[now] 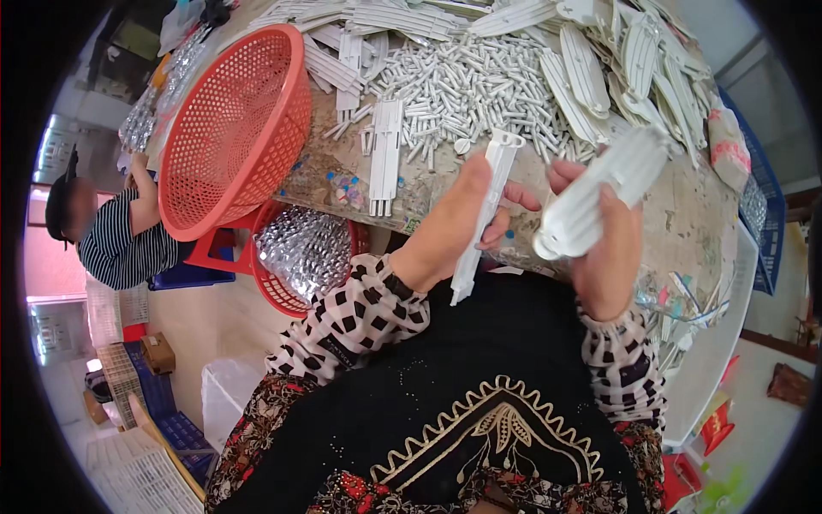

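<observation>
My left hand [445, 224] is closed around a narrow white plastic strip [481, 224], held upright and slightly tilted above the table's near edge. In my right hand [610, 257] is a wider white ribbed plastic panel [591, 206] with a rounded end, gripped between thumb and fingers and slanting up to the right. Its far end is a little blurred. The two pieces are apart. Beyond my hands lies a heap of short white plastic pins [475, 90]. A flat stack of white ribbed strips [387, 158] rests on the table left of that heap.
Rounded white panels [591, 68] pile up at the far right, long white strips [402, 21] at the back. A red perforated basket [235, 133] leans at left, above another basket of shiny silver wrapped pieces [304, 248]. A person in a striped shirt [128, 236] is at far left.
</observation>
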A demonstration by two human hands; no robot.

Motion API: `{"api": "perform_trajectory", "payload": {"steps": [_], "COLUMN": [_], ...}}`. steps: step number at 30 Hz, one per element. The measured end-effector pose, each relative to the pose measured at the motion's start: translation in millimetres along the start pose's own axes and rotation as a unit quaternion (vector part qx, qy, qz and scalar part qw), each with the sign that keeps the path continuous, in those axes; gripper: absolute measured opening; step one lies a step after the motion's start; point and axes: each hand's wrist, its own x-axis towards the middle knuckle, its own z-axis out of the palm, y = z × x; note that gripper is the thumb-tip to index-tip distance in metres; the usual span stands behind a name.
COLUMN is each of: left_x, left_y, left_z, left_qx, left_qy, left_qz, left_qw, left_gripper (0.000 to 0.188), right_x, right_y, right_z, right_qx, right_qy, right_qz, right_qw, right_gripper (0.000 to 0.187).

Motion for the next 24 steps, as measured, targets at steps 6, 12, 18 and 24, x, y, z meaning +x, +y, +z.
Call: {"api": "perform_trajectory", "payload": {"steps": [6, 12, 18, 24], "left_x": [-1.2, -5.0, -5.8, -9.9], "left_y": [3.4, 2.7, 5.7, 4.4], "left_z": [-2.8, -0.2, -5.0, -11.1], "left_qx": [-0.127, -0.105, -0.072, -0.071], "left_qy": [-0.033, -0.059, -0.064, -0.079], "left_qz": [0.032, 0.083, 0.062, 0.059], "left_qw": [0.991, 0.989, 0.993, 0.993], "left_gripper": [0.046, 0.047, 0.051, 0.052], "right_x": [-23.7, -25.7, -20.4, -17.3], "right_y": [15.6, 14.0, 20.5, 22.4], "right_z": [-17.8, -9.2, -14.1, -22.4], "right_qx": [-0.386, -0.424, -0.436, -0.426], "right_qy": [-0.131, -0.16, -0.182, -0.241], "right_qz": [-0.138, -0.077, -0.165, -0.203], "right_qw": [0.902, 0.888, 0.866, 0.848], "right_gripper": [0.061, 0.057, 0.06, 0.061]}}
